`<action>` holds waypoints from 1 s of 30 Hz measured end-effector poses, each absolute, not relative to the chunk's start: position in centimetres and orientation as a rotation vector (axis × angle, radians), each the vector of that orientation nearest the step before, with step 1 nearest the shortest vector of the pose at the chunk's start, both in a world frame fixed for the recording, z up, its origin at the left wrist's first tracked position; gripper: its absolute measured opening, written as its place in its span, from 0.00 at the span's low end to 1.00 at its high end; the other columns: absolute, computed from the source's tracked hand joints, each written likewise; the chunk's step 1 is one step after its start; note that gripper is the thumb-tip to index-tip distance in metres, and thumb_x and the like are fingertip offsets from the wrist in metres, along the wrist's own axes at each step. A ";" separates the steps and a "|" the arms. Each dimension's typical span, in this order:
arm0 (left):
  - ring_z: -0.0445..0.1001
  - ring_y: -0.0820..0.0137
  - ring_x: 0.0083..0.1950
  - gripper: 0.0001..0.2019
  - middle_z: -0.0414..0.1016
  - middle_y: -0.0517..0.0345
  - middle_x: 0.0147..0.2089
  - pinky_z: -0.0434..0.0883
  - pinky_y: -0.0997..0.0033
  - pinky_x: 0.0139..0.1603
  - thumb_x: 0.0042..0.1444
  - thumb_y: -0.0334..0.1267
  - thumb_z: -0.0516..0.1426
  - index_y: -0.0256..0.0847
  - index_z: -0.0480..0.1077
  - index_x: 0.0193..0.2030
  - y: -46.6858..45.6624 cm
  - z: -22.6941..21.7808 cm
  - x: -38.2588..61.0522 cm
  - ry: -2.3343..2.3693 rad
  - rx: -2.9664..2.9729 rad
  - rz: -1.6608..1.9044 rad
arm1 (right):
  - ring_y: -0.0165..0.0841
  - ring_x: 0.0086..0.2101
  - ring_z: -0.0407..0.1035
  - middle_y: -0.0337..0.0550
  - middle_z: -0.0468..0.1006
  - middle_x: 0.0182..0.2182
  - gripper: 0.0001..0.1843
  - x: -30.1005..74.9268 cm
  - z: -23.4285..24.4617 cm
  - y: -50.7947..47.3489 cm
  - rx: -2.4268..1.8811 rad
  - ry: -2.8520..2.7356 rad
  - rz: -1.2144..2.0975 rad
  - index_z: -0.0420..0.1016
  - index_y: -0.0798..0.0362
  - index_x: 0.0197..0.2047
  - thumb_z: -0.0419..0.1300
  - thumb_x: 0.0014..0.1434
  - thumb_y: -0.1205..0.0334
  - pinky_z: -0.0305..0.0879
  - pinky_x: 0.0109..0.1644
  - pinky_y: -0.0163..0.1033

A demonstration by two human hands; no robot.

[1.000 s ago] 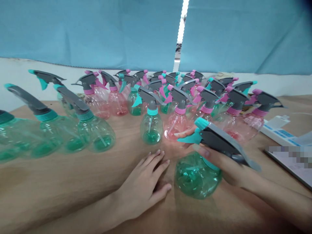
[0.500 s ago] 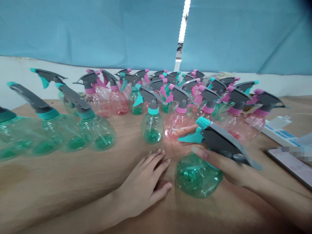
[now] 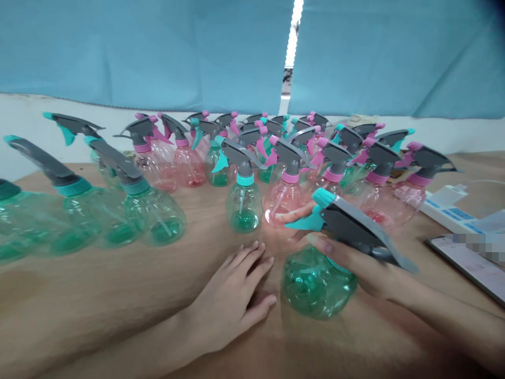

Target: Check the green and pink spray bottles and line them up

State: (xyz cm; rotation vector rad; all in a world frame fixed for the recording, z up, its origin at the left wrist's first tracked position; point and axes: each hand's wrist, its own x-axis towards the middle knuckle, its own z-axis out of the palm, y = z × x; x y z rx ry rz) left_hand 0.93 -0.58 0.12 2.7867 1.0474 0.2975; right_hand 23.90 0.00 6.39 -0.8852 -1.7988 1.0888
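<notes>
My right hand [image 3: 355,263] grips a green spray bottle [image 3: 317,287] around its neck, below the grey head with a turquoise nozzle and trigger. The bottle leans, its base turned partly toward the left. Flat on the wooden table [image 3: 138,295] lies my left hand [image 3: 234,289], fingers stretched, holding nothing, a short way left of that bottle. Just beyond my hands stand an upright green spray bottle [image 3: 244,208] and a pink spray bottle [image 3: 290,197].
Several more pink and green bottles crowd the back of the table. On the left, several green bottles [image 3: 155,218] form a row. A phone [image 3: 469,263] and a white power strip [image 3: 450,208] lie at the right. Behind hangs a blue cloth [image 3: 138,52].
The whole view has shifted slightly, so things sit a little further left. Both hands keep nearly the same pose, and the right still holds the green spray bottle.
</notes>
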 end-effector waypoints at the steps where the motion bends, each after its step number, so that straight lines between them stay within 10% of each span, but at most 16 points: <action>1: 0.54 0.55 0.68 0.25 0.57 0.45 0.68 0.60 0.51 0.63 0.65 0.46 0.52 0.35 0.60 0.64 -0.6 0.1 0.9 1.048 2.785 0.298 | 0.26 0.24 0.67 0.37 0.76 0.31 0.15 23.9 6.4 0.0 -0.896 -1.797 1.079 0.72 0.44 0.53 0.56 0.64 0.55 0.67 0.35 0.35; 30: 0.53 0.55 0.68 0.25 0.56 0.44 0.68 0.58 0.51 0.63 0.65 0.46 0.52 0.35 0.60 0.64 -0.6 0.2 0.8 1.043 2.763 0.317 | 0.31 0.29 0.71 0.39 0.77 0.31 0.12 24.4 5.4 0.1 -0.951 -1.744 1.094 0.74 0.45 0.48 0.56 0.63 0.57 0.70 0.36 0.37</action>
